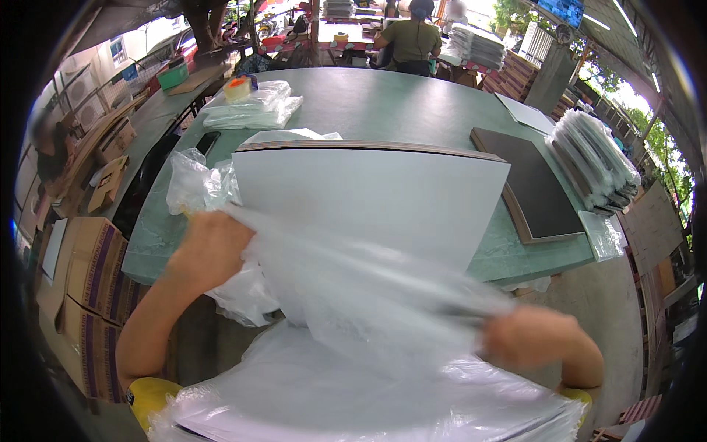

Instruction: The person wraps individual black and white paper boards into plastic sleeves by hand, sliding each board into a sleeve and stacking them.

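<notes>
A clear plastic sheet or bag (pixel 353 272) is stretched between my two hands, smeared by motion. My left hand (pixel 212 249) is closed on its upper left end, beside crumpled plastic film (pixel 199 180). Lower at the right, my blurred right hand (pixel 532 337) grips the other end. Behind the plastic, a stack of white-faced boards (pixel 383 195) stands tilted at the table's near edge, its layered brown edge on top. Close to my body lies a plastic-wrapped pile (pixel 353 398), partly hidden by the sheet.
The green table (pixel 383 96) carries folded plastic bags (pixel 254 107) with a tape roll (pixel 237 88), a phone (pixel 208 143), a dark board stack (pixel 526 184) and wrapped packs (pixel 593 158). Cardboard boxes (pixel 92 295) stand at the left. A person (pixel 412 40) sits at the far end.
</notes>
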`<state>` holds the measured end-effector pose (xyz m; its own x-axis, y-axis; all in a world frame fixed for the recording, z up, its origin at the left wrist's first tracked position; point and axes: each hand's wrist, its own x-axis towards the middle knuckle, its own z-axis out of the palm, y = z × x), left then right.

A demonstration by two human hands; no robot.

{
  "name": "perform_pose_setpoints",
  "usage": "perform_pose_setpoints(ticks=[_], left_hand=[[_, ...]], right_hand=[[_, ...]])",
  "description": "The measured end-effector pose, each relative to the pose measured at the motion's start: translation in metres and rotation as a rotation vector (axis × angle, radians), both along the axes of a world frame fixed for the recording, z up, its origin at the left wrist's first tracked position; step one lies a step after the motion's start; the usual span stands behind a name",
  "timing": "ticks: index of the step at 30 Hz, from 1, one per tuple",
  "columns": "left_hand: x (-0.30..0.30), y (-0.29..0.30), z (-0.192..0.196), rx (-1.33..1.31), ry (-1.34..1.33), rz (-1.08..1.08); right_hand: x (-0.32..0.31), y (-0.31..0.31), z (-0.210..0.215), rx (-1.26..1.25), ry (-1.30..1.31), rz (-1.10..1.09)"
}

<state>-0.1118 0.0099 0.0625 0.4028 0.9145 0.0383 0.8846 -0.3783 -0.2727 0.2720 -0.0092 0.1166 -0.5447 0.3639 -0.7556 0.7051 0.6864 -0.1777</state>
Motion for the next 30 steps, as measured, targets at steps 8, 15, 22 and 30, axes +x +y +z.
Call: perform_pose_setpoints(ticks=[8,15,22,30], left_hand=[[0.076,-0.069,-0.019,-0.590,-0.418,-0.683],[0.069,-0.072,0.001,-0.207,0.183,-0.158],[0.006,-0.009,-0.017,-0.161,0.370,0.185],[-0.009,-0.055,-0.042,-0.445,-1.074,-0.013]], right_hand=[[0.067,0.063,-0.027,1.172,0.611,-0.228],[0.083,0.086,-0.086,1.133,0.739,-0.379],[-0.009,0.009,-0.036,-0.086,0.540,-0.227],[0.064,0.087,0.015,1.057,1.641,-0.823]])
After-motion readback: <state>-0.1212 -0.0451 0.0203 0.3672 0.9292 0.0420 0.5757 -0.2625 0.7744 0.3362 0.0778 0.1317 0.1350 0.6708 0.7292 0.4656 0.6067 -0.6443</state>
